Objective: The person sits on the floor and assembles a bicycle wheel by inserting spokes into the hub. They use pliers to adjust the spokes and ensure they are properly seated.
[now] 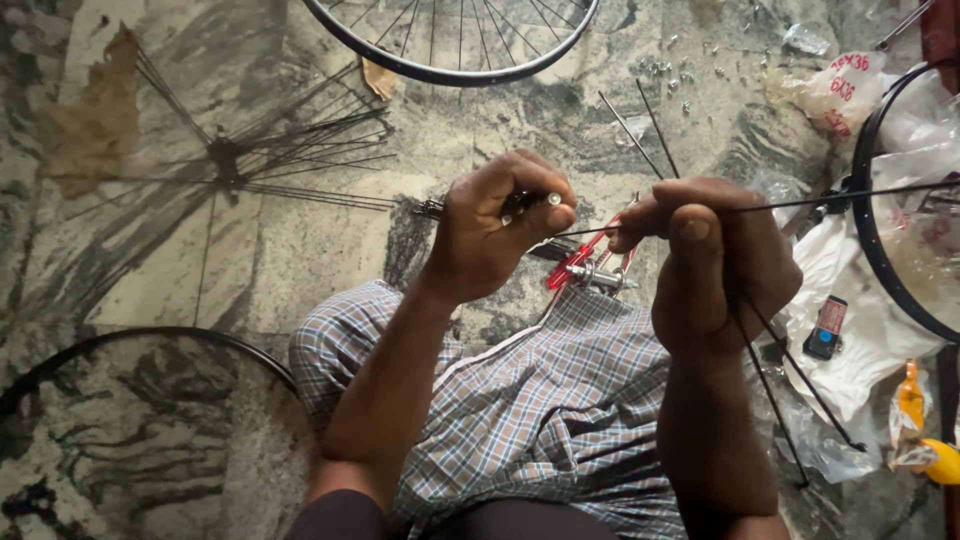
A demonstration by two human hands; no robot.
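Steel spoke [700, 210] runs from the right hand [715, 255], pinched among several, to the hub [530, 203] clenched in the left hand [500, 235] above the lap; feed it straight, hub steady.

The left hand [500, 225] and right hand [715, 255] are sitting close together, with only a thin spoke [800, 203] and a red hub [585, 265] lying in the small gap between them. A fan of loose spokes [270, 160] is blocking the floor on the left. A wheel rim [460, 72] is closing off the top. Plastic bags [860, 320] and a black rim [868, 230] are crowding the right side. Bare stone floor [300, 250] is lying open just left of the left hand
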